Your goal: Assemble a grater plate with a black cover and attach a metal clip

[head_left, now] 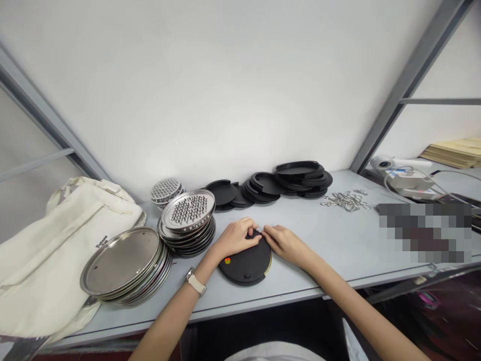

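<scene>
A round black disc (244,260) lies flat near the table's front edge, with an orange-red dot at its left and a small hole near its front rim. At its far rim, a small shiny metal piece (258,230) shows between my fingertips; its exact kind is too small to make out. My left hand (237,237) rests over the disc, thumb and fingers closed around that spot. From the other side my right hand (286,243) pinches at the same piece, fingers curled. The fingers partly hide the piece and the rim there.
Left stand stacked round metal plates (120,260), perforated grater-like discs (190,210) and a cream bag (63,240). Black discs (266,183) are piled along the wall. Metal clasps (347,200) lie in a heap at right, near a white device (406,180) with cables.
</scene>
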Tool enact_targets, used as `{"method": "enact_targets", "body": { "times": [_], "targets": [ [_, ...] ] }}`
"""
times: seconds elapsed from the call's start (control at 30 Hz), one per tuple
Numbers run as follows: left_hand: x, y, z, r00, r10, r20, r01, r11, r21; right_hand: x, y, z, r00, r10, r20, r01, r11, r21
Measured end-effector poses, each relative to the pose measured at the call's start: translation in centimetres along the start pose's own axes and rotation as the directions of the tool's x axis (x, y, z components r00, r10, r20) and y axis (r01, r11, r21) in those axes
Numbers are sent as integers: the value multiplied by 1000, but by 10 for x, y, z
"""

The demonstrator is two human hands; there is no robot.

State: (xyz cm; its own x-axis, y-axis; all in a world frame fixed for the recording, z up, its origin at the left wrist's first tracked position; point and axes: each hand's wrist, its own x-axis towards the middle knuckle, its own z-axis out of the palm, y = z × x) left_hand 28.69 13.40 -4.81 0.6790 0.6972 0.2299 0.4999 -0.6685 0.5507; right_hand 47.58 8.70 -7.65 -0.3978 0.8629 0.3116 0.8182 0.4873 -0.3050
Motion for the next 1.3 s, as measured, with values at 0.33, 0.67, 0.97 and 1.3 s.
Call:
{"method": "enact_targets", "body": {
  "times": [0.33, 0.67, 0.97, 1.3],
  "targets": [
    [1, 1, -1, 1000, 1, 19, -1, 1000, 11, 0, 1, 3, 1000, -9, -9, 9, 1000, -14],
    [1, 2, -2, 999, -13, 31, 13, 1000, 0, 1, 0, 4, 999, -3, -33, 2, 999, -36],
    [0, -3, 1, 999, 32, 6, -32, 999, -16, 2, 0, 3, 999, 3, -39, -6, 998, -65],
    [0, -4, 1, 999, 49, -6, -49, 999, -18, 1, 1, 6, 997, 25, -75, -30, 996, -80]
  ]
}}
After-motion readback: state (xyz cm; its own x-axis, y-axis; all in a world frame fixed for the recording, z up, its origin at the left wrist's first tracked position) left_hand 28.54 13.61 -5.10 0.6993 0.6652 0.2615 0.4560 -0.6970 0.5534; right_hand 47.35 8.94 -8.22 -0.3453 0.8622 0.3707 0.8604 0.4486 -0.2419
